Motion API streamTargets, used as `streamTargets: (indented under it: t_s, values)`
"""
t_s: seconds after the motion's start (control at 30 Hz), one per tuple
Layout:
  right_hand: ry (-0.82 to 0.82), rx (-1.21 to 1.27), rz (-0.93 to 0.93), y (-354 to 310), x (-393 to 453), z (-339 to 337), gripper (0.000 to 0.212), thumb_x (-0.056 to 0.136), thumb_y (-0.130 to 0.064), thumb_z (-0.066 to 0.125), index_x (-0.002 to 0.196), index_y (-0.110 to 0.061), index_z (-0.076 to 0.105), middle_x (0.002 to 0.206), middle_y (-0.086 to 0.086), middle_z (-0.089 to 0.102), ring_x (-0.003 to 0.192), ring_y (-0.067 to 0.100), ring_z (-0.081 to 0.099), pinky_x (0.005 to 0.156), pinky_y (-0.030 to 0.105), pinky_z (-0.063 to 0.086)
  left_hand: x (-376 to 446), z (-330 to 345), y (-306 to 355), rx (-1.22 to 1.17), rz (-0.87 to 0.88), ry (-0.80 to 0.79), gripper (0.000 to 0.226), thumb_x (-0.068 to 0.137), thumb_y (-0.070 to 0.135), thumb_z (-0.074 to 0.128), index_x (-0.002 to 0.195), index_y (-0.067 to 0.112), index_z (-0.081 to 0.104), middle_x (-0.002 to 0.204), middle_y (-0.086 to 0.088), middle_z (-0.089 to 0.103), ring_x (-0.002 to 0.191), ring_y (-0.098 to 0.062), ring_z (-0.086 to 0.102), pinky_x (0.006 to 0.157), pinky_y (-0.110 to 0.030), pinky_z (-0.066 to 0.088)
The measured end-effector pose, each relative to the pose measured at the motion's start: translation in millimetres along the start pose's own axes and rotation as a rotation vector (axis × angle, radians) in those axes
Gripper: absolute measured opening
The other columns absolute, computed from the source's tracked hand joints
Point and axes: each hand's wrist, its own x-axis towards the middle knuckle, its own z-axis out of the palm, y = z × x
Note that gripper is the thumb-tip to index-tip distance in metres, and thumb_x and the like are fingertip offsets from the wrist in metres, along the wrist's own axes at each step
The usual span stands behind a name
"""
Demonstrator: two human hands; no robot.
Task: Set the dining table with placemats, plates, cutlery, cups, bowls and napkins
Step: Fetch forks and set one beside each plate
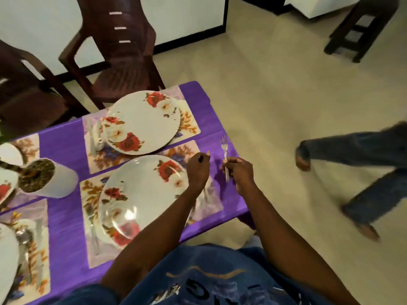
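My right hand (pixel 240 172) grips a silver fork (pixel 224 148) by its handle, tines pointing away, above the purple tablecloth (pixel 63 148) near the table's right edge. Just left of it, my left hand (pixel 197 171) hovers with curled fingers over the right end of the near floral placemat (pixel 210 201); nothing shows in it. A rose-patterned plate (pixel 149 183) lies on that mat, with a clear glass bowl (pixel 123 219) on its near part. A second rose plate (pixel 143 122) sits on the far placemat (pixel 189 122), with cutlery (pixel 92 137) blurred at that mat's left.
A white pot of dark soil (pixel 47 178) stands left of the plates. More mats and plates (pixel 6 256) run off the left edge. Two dark chairs (pixel 123 62) stand behind the table. Another person's legs (pixel 361 164) cross the floor on the right, near a wooden stool (pixel 361 29).
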Motion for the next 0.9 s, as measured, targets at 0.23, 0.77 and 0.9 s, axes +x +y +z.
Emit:
streamTargets:
  t_s: [0.23,0.77,0.9]
  values:
    - [-0.110,-0.062,0.016,-83,58,-142,0.016,0.082,0.008,0.067,0.096,0.001,0.068,0.075,0.014,0.068,0.059,0.021,0.069,0.060,0.026,0.056,-14,153,85,-0.318,-0.184,-0.036,0.017,0.091,0.020,0.064,0.078,0.009,0.068,0.064,-0.003,0.062,0.053,-0.016,0.055,0.051,-0.029,0.041]
    - [-0.183,-0.327,-0.057,-193,184,-251,0.008,0.084,0.001,0.067,0.091,-0.002,0.070,0.083,0.018,0.072,0.063,0.021,0.070,0.066,0.032,0.056,54,311,183,-0.512,-0.339,-0.460,0.009,0.089,0.014,0.070,0.090,0.005,0.072,0.077,-0.008,0.068,0.069,-0.020,0.062,0.063,-0.031,0.054]
    - [-0.131,-0.352,-0.061,-213,228,-225,0.011,0.078,0.001,0.066,0.080,-0.009,0.070,0.079,0.017,0.072,0.071,0.031,0.072,0.067,0.037,0.057,104,319,191,-0.580,-0.406,-0.358,0.010,0.086,0.009,0.071,0.092,0.001,0.071,0.084,-0.015,0.070,0.070,-0.023,0.067,0.060,-0.031,0.055]
